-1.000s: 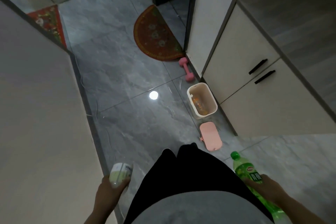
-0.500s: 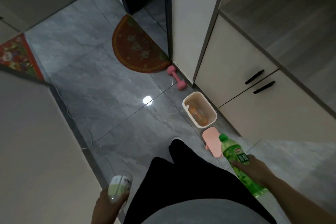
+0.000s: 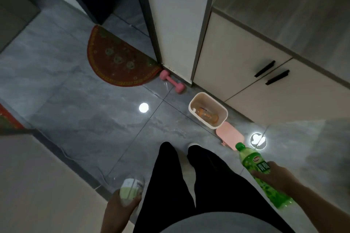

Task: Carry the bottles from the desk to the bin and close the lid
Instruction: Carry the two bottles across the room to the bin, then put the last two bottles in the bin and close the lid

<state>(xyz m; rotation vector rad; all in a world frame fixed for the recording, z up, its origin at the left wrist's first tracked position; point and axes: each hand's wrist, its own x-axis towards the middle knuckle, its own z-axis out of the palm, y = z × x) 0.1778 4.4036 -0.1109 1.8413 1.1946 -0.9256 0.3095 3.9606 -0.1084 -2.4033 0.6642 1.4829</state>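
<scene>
My right hand (image 3: 274,176) grips a green soda bottle (image 3: 251,162) around its middle, cap pointing toward the bin. My left hand (image 3: 121,206) holds a small pale bottle with a light green top (image 3: 131,188) low at my side. The cream bin (image 3: 223,108) stands open on the grey floor against the cabinet, and an orange bottle (image 3: 207,115) lies inside it. Its pink lid (image 3: 230,136) lies flat on the floor beside the bin, just ahead of the green bottle's cap.
A pink dumbbell (image 3: 172,83) lies left of the bin by the wall corner. A red semicircular mat (image 3: 117,58) sits before a dark doorway. Cream cabinets with black handles (image 3: 272,74) line the right. A pale wall (image 3: 37,185) closes the left. My black trouser legs (image 3: 180,176) fill the lower middle.
I have stepped closer to the bin, which now sits nearer the frame's middle right. The green bottle in my right hand has moved forward toward the pink lid. My left hand keeps its bottle low.
</scene>
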